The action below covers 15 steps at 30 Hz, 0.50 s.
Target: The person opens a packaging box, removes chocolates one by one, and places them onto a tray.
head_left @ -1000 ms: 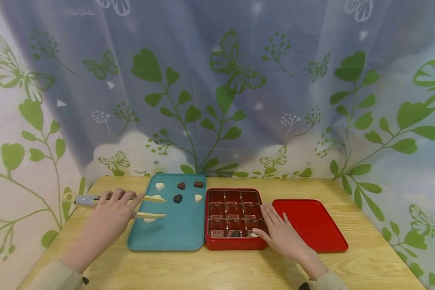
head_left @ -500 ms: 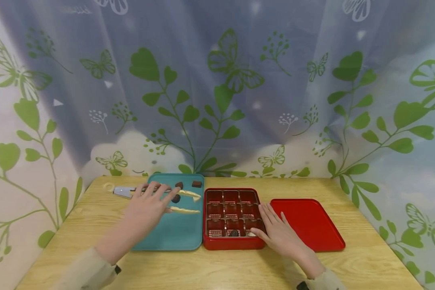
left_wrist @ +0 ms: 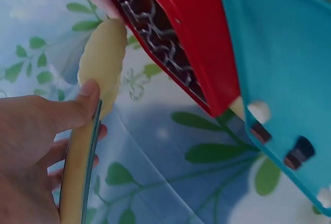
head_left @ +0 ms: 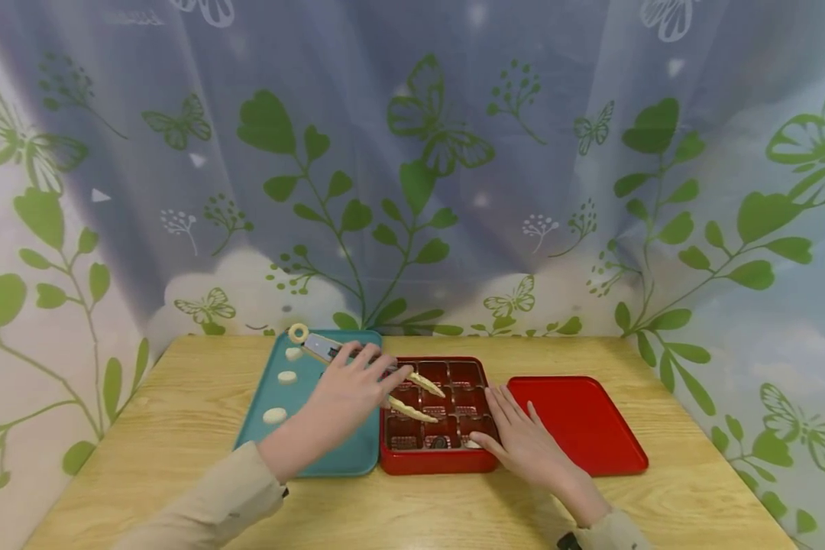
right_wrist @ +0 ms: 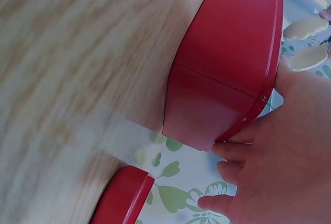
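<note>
My left hand (head_left: pixel 347 389) grips a pair of tongs (head_left: pixel 412 412) with cream scalloped tips. The tips are spread apart above the red box (head_left: pixel 440 461), and I see no piece between them. In the left wrist view the thumb presses along one arm of the tongs (left_wrist: pixel 103 53). My right hand (head_left: pixel 532 439) rests with straight fingers against the box's right side, its thumb over the rim. Clear dividers split the box into several compartments. A dark chocolate (head_left: pixel 439 442) lies in the front middle one; a white piece (head_left: pixel 472 443) shows beside the right thumb.
Left of the box, a teal tray (head_left: pixel 316 464) bears several white and dark pieces, such as a white oval one (head_left: pixel 274 416). The left hand hides part of it in the head view. A red lid (head_left: pixel 584 428) lies right of the box on the wooden table (head_left: pixel 687 458).
My left hand has carried the spread tongs rightward from the teal tray to over the red box, turning them so the tips point toward the front right. The right hand stays at the box.
</note>
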{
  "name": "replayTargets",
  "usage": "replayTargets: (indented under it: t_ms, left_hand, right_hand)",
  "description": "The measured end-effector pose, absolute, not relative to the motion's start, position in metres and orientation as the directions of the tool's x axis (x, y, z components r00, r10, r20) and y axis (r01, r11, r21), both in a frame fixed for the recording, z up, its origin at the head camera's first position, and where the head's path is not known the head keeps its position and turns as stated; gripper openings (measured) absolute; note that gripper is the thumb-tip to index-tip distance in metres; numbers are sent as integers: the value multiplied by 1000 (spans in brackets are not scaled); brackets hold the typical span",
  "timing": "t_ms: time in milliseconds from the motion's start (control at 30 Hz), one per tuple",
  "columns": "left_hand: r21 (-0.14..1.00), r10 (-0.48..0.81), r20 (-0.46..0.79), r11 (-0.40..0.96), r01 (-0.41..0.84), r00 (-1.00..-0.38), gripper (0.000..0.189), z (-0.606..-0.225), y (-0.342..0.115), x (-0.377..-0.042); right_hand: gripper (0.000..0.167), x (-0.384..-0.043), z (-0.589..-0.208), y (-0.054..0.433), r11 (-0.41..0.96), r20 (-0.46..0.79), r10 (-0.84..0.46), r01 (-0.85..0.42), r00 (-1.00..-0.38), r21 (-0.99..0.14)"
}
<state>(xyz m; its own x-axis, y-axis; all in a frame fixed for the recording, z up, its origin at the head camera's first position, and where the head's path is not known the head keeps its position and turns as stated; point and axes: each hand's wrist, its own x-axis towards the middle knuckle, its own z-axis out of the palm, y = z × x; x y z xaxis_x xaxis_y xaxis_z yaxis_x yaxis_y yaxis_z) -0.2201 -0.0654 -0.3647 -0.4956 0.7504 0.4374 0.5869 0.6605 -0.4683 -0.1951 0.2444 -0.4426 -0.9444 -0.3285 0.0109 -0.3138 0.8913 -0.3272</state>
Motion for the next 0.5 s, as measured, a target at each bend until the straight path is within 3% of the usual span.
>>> replayTargets:
  t_ms: [267, 500]
  left_hand:
    - [-619, 868, 293, 492, 612, -402, 39, -359, -29, -224]
    - [-711, 933, 83, 302, 635, -351, 41, -353, -10, -230]
  right_hand:
    - [85, -196, -444, 247, 894, 21, -329, -318, -944, -316]
    - [83, -197, -446, 244, 896, 29, -328, -320, -944, -308]
